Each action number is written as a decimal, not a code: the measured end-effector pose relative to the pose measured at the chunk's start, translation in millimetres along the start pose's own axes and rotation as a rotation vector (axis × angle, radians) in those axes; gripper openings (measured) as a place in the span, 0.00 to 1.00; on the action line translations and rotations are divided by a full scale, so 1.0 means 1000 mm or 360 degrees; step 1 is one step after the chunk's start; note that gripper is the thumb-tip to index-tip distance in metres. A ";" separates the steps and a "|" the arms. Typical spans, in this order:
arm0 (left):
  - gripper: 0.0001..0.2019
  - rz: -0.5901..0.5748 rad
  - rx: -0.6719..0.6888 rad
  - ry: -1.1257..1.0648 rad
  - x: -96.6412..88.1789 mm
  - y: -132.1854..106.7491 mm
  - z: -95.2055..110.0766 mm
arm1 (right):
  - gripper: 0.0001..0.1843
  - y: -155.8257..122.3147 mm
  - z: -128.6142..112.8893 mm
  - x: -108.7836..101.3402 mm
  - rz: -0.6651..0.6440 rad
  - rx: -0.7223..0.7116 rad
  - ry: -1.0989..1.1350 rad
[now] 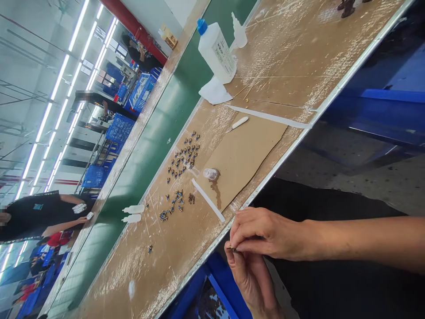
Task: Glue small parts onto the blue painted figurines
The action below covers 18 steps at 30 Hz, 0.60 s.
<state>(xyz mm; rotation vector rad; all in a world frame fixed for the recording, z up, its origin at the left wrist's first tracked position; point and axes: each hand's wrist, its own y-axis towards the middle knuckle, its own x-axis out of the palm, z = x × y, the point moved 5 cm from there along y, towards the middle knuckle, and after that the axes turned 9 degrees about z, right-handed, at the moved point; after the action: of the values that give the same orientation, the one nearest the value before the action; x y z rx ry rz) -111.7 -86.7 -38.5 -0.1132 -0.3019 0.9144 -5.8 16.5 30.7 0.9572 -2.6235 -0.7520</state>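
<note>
Close together at the table's front edge, both my hands are closed around one tiny dark brownish piece (232, 249), mostly hidden by the fingertips. My left hand (247, 277), lower in the picture with its palm partly showing, pinches it between thumb and finger. My right hand (255, 232) comes over from above, back of the hand up, with thumb and fingertips pressed at the same piece. Nearest on the table is a brown cardboard sheet (249, 150), carrying a small clear container (211, 174) beside a wet stain and a white-handled knife (239, 123).
Several small blue-and-gold pieces (189, 155) lie in groups beyond the cardboard, near small brown pieces (191, 198). Two white squeeze bottles (133, 214) lie at the far edge. A large blue-capped bottle (217, 53) stands by a dropper bottle (239, 33). Other people work across the green divider (179, 84).
</note>
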 end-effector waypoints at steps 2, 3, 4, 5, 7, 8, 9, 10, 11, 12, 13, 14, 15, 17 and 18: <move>0.10 0.0001 -0.0013 0.0007 0.001 -0.001 0.000 | 0.07 0.000 0.000 0.000 -0.0001 0.0012 -0.0003; 0.10 0.0002 -0.0017 0.0009 0.001 -0.001 0.001 | 0.07 0.000 0.000 0.000 -0.0003 0.0019 -0.0008; 0.10 0.0002 -0.0018 0.0009 0.001 -0.001 0.001 | 0.07 0.000 0.000 -0.001 0.0002 0.0021 -0.0013; 0.11 0.0002 -0.0020 0.0009 0.001 -0.001 0.001 | 0.07 0.000 0.000 -0.001 0.0007 0.0019 -0.0016; 0.11 0.0002 -0.0022 0.0008 0.001 -0.001 0.001 | 0.07 0.001 0.000 -0.001 0.0013 0.0016 -0.0020; 0.11 0.0002 -0.0024 0.0009 0.001 -0.001 0.001 | 0.07 0.001 0.000 -0.001 0.0010 0.0023 -0.0023; 0.11 0.0001 -0.0026 0.0009 0.001 -0.001 0.001 | 0.07 0.001 0.000 -0.001 0.0003 0.0030 -0.0024; 0.11 0.0000 -0.0028 0.0009 0.000 0.000 0.000 | 0.07 0.001 0.000 -0.001 -0.0002 0.0036 -0.0026; 0.11 0.0000 -0.0028 0.0009 -0.001 0.000 0.000 | 0.07 0.000 0.000 -0.001 -0.0008 0.0041 -0.0027; 0.11 -0.0001 -0.0028 0.0009 -0.002 0.000 -0.001 | 0.06 0.000 0.000 -0.001 -0.0008 0.0038 -0.0025; 0.11 -0.0004 -0.0028 0.0010 -0.003 0.000 -0.002 | 0.06 0.000 -0.001 -0.001 -0.0004 0.0030 -0.0021; 0.12 -0.0006 -0.0026 0.0013 -0.004 0.000 -0.002 | 0.06 0.000 -0.001 -0.001 0.0002 0.0021 -0.0015; 0.13 -0.0012 -0.0026 0.0021 -0.005 0.000 -0.003 | 0.06 0.000 -0.001 -0.002 0.0010 0.0010 -0.0007; 0.15 -0.0036 -0.0037 0.0053 -0.004 0.000 -0.004 | 0.06 0.000 -0.001 -0.002 0.0020 -0.0008 0.0013; 0.16 -0.0055 -0.0052 0.0080 -0.003 0.000 -0.004 | 0.06 -0.001 -0.001 -0.002 0.0020 -0.0014 0.0024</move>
<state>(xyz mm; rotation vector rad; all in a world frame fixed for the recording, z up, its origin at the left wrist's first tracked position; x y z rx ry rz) -111.7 -89.1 -42.8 -0.1603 -0.2713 0.8710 -3.5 16.8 31.5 0.9395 -2.6085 -0.7497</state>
